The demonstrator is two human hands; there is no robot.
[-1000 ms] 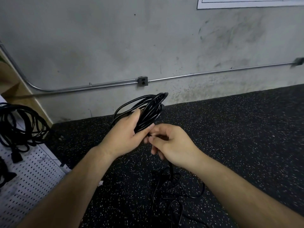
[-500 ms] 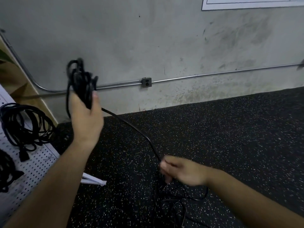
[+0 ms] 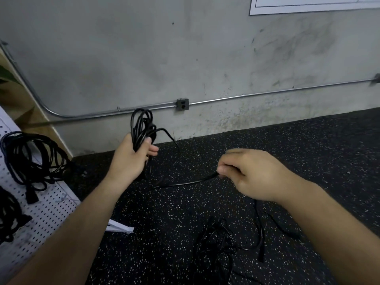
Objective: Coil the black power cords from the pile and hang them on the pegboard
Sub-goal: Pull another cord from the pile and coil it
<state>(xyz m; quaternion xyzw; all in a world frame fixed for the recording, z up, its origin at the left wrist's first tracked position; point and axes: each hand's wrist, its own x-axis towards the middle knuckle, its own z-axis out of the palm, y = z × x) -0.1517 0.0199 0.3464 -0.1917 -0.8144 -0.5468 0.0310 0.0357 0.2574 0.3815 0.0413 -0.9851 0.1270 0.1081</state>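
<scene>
Noted: left hand (image 3: 131,161) grips the coil (image 3: 141,126), right hand (image 3: 254,175) pinches its loose run (image 3: 185,183) — judged light, limp, springy; clamp across all loops.

- The cord (image 3: 141,126) has a black, plastic-looking jacket, smooth, with a faint sheen along its loops.
- The pile (image 3: 218,241) of cords on the floor looks the same: thin, black and smooth, mostly matt in this light.
- The floor (image 3: 298,161) is black and rubber-like, matt and grainy, flecked with white specks.
- The wall (image 3: 123,58) is grey concrete, matt and uneven, with scuffs and dark stains.
- The pipe (image 3: 267,94) is bare metal with a dull gleam; the outlet box (image 3: 182,104) looks like grey metal too.
- The pegboard (image 3: 47,212) is white and smooth, drilled with rows of small holes.
- The panel (image 3: 22,112) behind it looks like light, matt wood.
- The sheet (image 3: 308,5) high on the wall is white, flat and paper-like.
</scene>
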